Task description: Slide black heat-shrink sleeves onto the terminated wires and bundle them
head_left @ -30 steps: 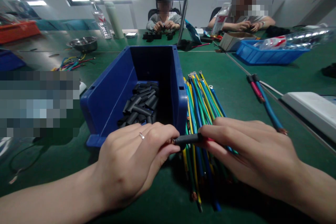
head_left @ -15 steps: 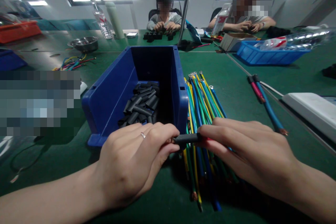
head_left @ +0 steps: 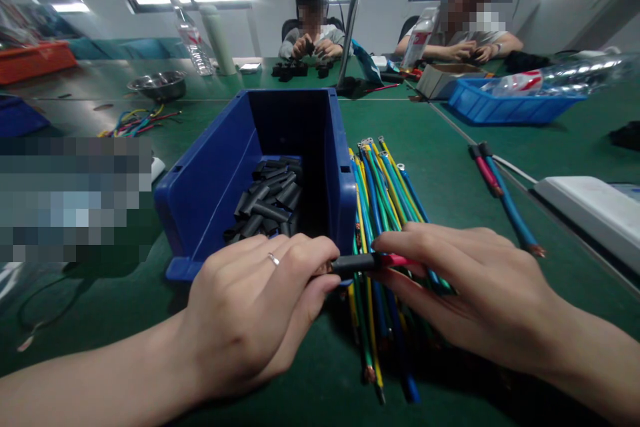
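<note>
Since half a second ago the black sleeve has slid a little toward the left hand, and a short stretch of the red wire now shows beyond its right end where the fingers covered it before. Left thumb and forefinger are pressed together at the sleeve's left end, where a bit of copper tip peeks out — a pinch that steadies the tube. The right hand pinches the red wire just past the sleeve, fingers laid along it so the two parts stay in line. Both hands hover just above the bundle of coloured wires, which lies lengthwise on the green table, close at hand. Just to its left stands the blue bin of loose black sleeves, touching the left knuckles. Farther right lie two sleeved wires — well apart from the bundle.
</note>
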Motion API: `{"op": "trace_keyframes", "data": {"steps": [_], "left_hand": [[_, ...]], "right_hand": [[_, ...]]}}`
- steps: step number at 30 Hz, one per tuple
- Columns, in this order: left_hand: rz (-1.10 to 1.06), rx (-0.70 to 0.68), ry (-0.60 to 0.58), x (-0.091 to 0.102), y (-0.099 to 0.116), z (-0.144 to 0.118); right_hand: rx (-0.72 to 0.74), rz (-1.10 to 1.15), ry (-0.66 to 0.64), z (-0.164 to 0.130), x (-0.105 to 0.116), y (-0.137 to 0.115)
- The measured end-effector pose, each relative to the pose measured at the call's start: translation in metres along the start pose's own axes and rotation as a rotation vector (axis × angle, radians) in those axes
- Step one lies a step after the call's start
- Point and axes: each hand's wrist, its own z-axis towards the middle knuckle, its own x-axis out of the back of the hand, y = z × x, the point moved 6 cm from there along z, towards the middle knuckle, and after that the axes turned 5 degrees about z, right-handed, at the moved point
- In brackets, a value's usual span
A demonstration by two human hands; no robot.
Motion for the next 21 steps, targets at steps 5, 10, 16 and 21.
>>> {"op": "trace_keyframes", "data": {"steps": [5,10,16,21], "left_hand": [[-0.012,0.01,0.006,0.0,-0.0011,-0.0014],[-0.017,-0.024,0.003,-0.0011,-0.0015,0.0],[-0.025,-0.033,0.003,-0.002,-0.001,0.0003],[-0.032,-0.006,-0.003,-0.0013,-0.0002,0.0]], "right_hand": [[-0.016,0.006,-0.001,-0.0017,0.0008,0.0001],[-0.02,0.008,-0.005,-0.0037,-0.0008,-0.0011],[-0.007,0.007,-0.008,-0.0021,-0.0041,-0.0016],[0.002,-0.01,-0.01,-0.0024,-0.0019,-0.0023]]}}
